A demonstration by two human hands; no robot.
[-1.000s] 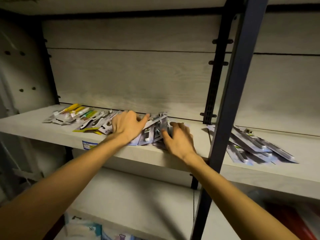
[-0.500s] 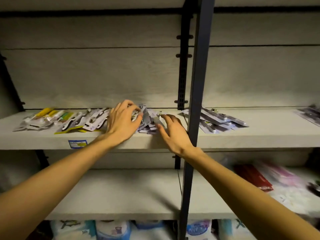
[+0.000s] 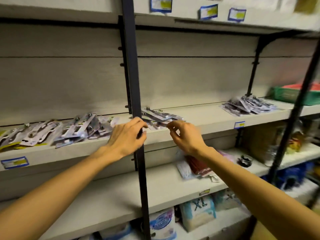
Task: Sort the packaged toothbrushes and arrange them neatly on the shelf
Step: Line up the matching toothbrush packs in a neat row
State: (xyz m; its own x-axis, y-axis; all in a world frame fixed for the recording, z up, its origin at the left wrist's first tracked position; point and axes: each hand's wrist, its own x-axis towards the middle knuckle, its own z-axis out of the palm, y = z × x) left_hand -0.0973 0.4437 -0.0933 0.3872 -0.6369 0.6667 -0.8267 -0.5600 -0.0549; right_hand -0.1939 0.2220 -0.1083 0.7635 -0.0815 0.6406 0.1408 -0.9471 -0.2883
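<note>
Packaged toothbrushes lie in loose heaps on the grey shelf. One heap spreads left of the dark upright post, a smaller heap lies just right of it, and a third heap sits further right. My left hand hovers in front of the post with its fingers loosely curled, and I see nothing in it. My right hand is just below the smaller heap, fingers curled, thumb and forefinger close together with nothing between them. Neither hand touches a pack.
A green crate stands at the shelf's far right, behind a second dark post. Price labels mark the shelf edge. The shelf below holds a red packet. Bagged goods fill the lowest shelf.
My view has swung right. Both hands have come off the heap left of the post and moved right, level with the post and the smaller heap.
</note>
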